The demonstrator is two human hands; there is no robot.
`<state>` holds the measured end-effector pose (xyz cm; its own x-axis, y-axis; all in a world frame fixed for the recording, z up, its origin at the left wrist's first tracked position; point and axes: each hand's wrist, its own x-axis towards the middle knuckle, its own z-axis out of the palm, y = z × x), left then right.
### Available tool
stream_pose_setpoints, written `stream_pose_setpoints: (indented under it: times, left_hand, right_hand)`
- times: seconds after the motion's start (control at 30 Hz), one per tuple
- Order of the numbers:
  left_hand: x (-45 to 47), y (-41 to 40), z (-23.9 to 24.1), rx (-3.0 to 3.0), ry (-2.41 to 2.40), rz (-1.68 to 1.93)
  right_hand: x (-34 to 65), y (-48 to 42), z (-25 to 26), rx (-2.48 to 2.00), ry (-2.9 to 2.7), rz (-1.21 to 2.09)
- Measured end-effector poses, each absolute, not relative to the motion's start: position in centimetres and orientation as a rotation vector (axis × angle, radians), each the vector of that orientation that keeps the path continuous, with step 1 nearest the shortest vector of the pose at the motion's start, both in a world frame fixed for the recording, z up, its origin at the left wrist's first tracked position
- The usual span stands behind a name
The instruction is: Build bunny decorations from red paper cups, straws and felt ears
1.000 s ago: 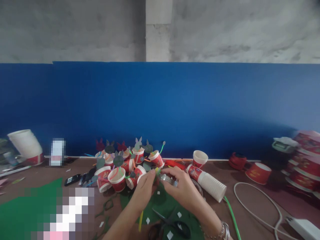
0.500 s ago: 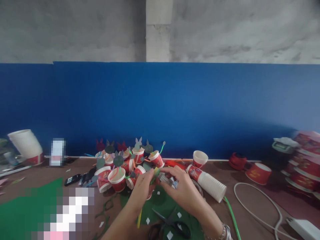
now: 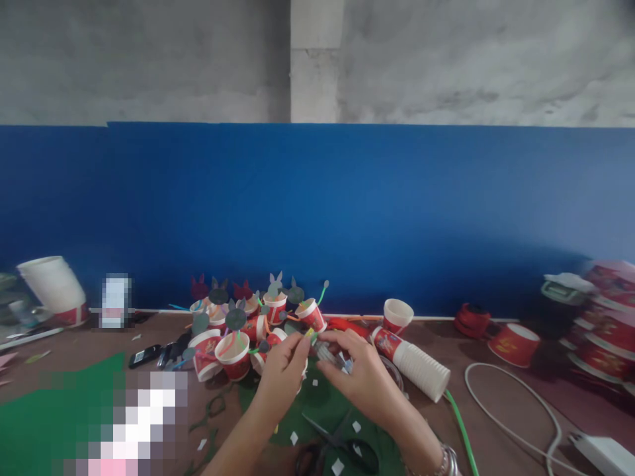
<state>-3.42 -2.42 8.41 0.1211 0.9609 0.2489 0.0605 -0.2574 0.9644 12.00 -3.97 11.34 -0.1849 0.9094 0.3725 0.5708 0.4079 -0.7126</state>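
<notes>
My left hand is closed in a pinch on a small yellow-green strip, mostly covered by the fingers. Close by on the right, my right hand has its thumb and index finger apart, the index fingertip near the strip's end. A clear, crumpled-looking item shows between those fingers. Below both hands, black-handled scissors lie spread on a dark green sheet among small white paper bits. A bit of a yellow stick shows under my left wrist.
Red-and-white paper cups with paper animal heads and coloured stems crowd the left-centre. A nested cup stack lies to the right, near a single cup. A white cable loops farther right. A blue panel stands behind.
My left hand has tilted slightly upward, and more of the strip's yellow end shows. The yellow stick below it is now mostly hidden. My right hand has barely moved.
</notes>
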Motion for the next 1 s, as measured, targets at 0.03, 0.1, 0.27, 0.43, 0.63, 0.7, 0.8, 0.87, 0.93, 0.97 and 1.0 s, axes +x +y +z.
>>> stream_pose_setpoints:
  times: [0.03, 0.1, 0.27, 0.43, 0.63, 0.7, 0.8, 0.87, 0.93, 0.97, 1.0]
  left_hand:
    - [-3.4, -2.5, 8.6, 1.536, 1.061, 1.288]
    - [-3.5, -2.6, 8.8, 1.588, 1.083, 1.327]
    - [-3.7, -2.6, 8.8, 1.639, 1.129, 1.369]
    - [-3.8, -2.5, 8.2, 1.798, 1.268, 1.372]
    - [-4.1, -2.4, 8.5, 1.705, 1.268, 1.397]
    - [-4.2, -2.4, 8.9, 1.668, 1.242, 1.427]
    - [-4.3, -2.4, 9.1, 1.635, 1.200, 1.408]
    - [-4.2, -2.4, 9.0, 1.612, 1.172, 1.376]
    - [-4.1, -2.3, 8.8, 1.603, 1.140, 1.336]
    - [-4.1, -2.3, 8.8, 1.602, 1.125, 1.314]
    - [-4.1, -2.3, 8.8, 1.604, 1.111, 1.290]
  right_hand:
    - [12.0, -4.0, 11.4, -1.269, -1.877, 0.552]
    - [12.0, -4.1, 11.6, -1.262, -1.889, 0.573]
    - [12.1, -4.2, 11.8, -1.213, -1.907, 0.644]
    - [12.0, -4.4, 11.8, -1.244, -1.899, 0.741]
    - [11.8, -5.0, 12.3, -1.252, -1.829, 0.802]
    - [11.9, -5.0, 12.4, -1.238, -1.863, 0.792]
    - [12.2, -4.8, 12.4, -1.264, -1.943, 0.648]
    - [12.3, -4.7, 12.1, -1.290, -1.989, 0.497]
    - [12.3, -4.5, 11.6, -1.319, -2.019, 0.395]
    - [12.3, -4.5, 11.4, -1.335, -2.030, 0.378]
    - [12.4, -4.4, 11.3, -1.349, -2.040, 0.384]
